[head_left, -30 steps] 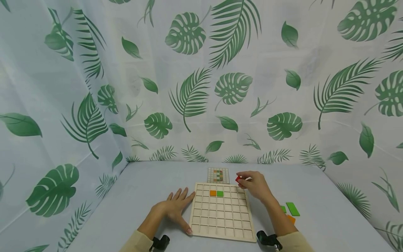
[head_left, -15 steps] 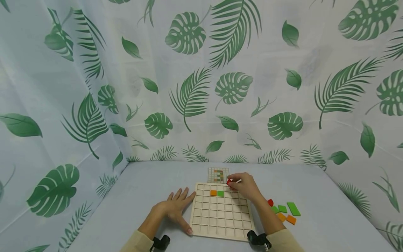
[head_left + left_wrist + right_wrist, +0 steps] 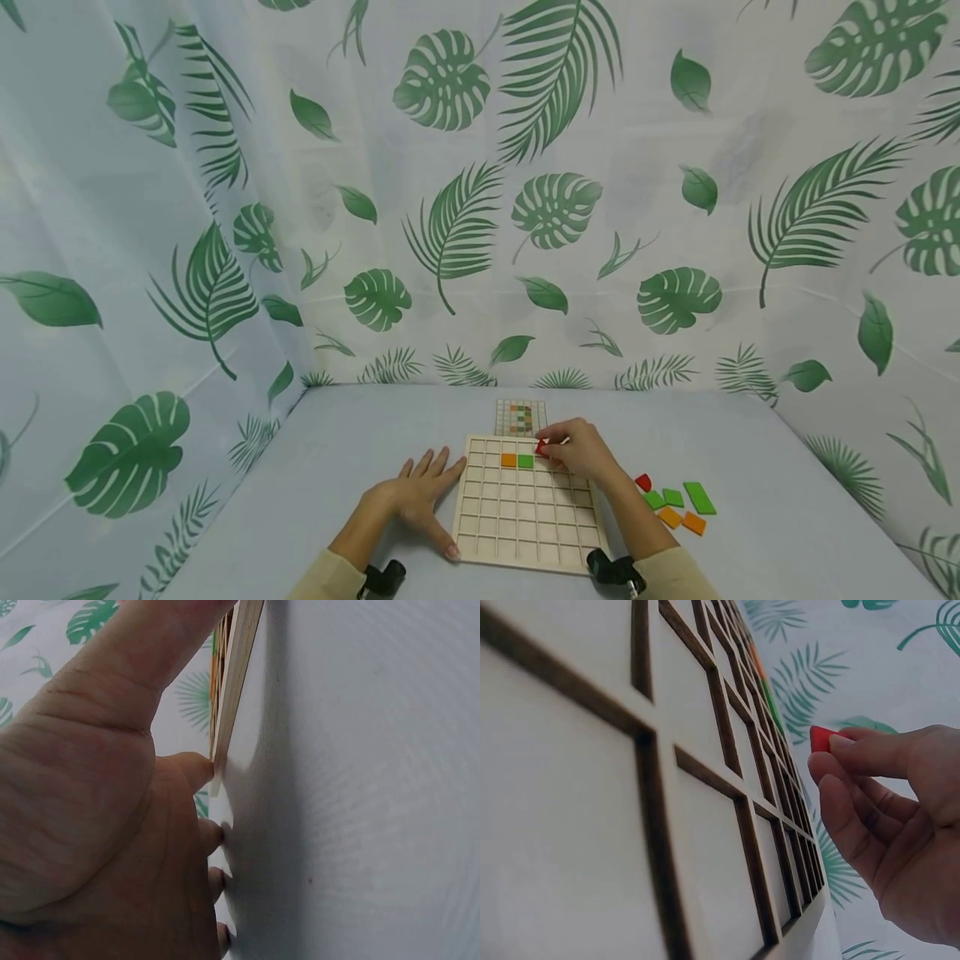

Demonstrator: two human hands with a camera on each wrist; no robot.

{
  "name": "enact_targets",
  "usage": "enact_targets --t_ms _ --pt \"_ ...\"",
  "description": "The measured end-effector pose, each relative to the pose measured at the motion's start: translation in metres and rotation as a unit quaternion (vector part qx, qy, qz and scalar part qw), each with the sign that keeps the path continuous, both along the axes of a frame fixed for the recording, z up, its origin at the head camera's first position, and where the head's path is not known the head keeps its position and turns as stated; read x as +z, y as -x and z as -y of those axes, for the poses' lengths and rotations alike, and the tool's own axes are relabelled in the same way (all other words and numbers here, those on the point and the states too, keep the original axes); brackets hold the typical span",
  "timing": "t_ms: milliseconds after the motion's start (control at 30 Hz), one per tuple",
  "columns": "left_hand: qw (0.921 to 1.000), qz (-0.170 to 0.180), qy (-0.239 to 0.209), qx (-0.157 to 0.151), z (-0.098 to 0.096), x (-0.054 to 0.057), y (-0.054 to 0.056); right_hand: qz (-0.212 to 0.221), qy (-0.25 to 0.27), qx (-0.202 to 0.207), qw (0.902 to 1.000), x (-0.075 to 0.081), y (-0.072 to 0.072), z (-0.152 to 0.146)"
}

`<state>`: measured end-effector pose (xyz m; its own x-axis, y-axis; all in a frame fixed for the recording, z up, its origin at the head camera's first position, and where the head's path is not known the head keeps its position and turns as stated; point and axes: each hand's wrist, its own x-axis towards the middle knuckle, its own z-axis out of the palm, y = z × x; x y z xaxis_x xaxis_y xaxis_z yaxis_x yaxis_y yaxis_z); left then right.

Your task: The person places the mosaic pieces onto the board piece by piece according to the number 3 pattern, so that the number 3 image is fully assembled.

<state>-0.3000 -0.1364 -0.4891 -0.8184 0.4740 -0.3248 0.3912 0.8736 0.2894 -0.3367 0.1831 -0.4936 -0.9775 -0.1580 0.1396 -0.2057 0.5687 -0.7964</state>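
Head view, red piece (image 3: 540, 449) in right hand (image 3: 581, 451)

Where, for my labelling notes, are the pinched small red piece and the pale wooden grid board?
Small red piece (image 3: 820, 740), right wrist view: its uncovered end.
Pale wooden grid board (image 3: 507, 506), head view: bare cell.

- A white backdrop (image 3: 472, 317), printed with green palm fronds (image 3: 562, 67) and split leaves (image 3: 557, 208), rises behind a pale tabletop (image 3: 352, 433).
- A matching side panel (image 3: 67, 217), lightly creased, lines the tabletop's left.
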Motion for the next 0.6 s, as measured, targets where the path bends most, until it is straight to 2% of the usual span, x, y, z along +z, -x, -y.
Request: enact_targets --t_ms 267,600 --pt "1.0 0.0 -0.003 -0.003 0.0013 -0.0008 0.0003 0.033 0.021 0.024 0.9989 -0.0008 -0.0014 -0.0011" --pt "1.0 -0.005 -0.001 -0.005 0.0009 -0.0011 0.0011 0.035 -0.007 0.045 0.9984 -0.0001 -0.0032 -0.0015"
